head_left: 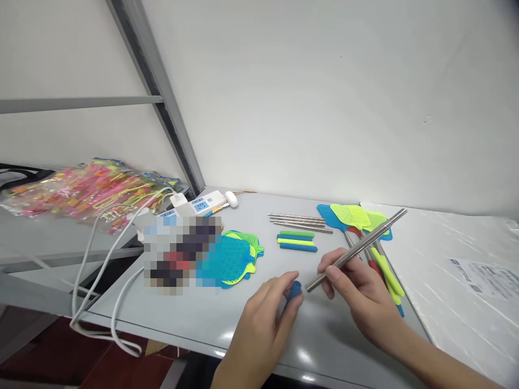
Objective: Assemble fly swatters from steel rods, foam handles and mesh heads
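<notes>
Low over the table's front, my left hand (265, 319) pinches a blue handle sleeve (294, 290) whose round end shows between thumb and fingers. My right hand (360, 294) grips a shiny metal rod (357, 247), slanted up to the right. The rod's lower tip is close to the sleeve's end, with a small gap between them. Behind the hands lie several green, yellow and blue handle sleeves (297, 243) and several thin metal rods (298, 220). To the left is a stack of blue and yellow-green fly swatter heads (235, 259). Fly swatters with handles (357, 216) lie beyond my right hand.
A white power strip (203, 204) with cables (95, 254) sits at the table's left. Bagged colourful items (89, 189) fill a shelf beyond. A plastic-wrapped white package (466, 259) covers the right side. A wall rises behind; a blurred patch hides something at left.
</notes>
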Demonstrator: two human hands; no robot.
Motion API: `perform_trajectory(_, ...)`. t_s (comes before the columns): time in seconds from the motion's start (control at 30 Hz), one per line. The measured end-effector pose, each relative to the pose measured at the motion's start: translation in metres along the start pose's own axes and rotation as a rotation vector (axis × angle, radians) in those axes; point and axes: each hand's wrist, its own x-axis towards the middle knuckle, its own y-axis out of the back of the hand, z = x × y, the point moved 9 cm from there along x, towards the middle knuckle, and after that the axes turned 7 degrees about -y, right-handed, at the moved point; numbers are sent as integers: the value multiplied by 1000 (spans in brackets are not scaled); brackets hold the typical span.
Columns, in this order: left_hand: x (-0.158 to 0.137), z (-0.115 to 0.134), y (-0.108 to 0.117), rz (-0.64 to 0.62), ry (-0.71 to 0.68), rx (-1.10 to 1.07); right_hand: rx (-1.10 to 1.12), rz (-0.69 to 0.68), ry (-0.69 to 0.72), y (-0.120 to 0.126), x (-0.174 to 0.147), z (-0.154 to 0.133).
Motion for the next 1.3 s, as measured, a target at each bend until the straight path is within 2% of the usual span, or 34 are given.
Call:
perform_trajectory(0.2,-1,1,-7,-56,-57,-17,-73,-68,-19,-8,7,-8)
perform_trajectory(0.3,0,4,-7,-48,-97,8,-102,-93,-52,-9,9,-5)
perform_trajectory(0.43,4,8,-6,-22,-128,12,-67,-57,-76,-3,11,-2)
perform_trajectory(0.6,15,12,-9,-72,-125,-21,-47,-84,-132,-6,9,12)
perform_trajectory(0.73,23,10,-9,-59,-21,-132,65,-112,-182,-6,9,19)
perform_trajectory(0.8,25,3,-3,38,89,-217,127,-132,-180,-5,10,18)
perform_trajectory(0.9,19,-15,15,280,281,-392,164,-106,-168,1,13,17)
perform_trajectory(0.97,13,-24,18,336,371,-494,177,-75,-172,4,13,19)
perform_trajectory(1.0,11,-27,15,293,411,-519,185,-67,-177,4,13,20)
perform_trajectory(1.13,-7,-34,-7,-44,544,-474,208,-71,-212,1,12,25)
perform_trajectory(1.2,-14,-37,-9,-82,563,-442,216,-95,-214,-1,12,27)
perform_trajectory(1.3,-20,-39,-1,-21,550,-399,305,-135,-176,-1,13,25)
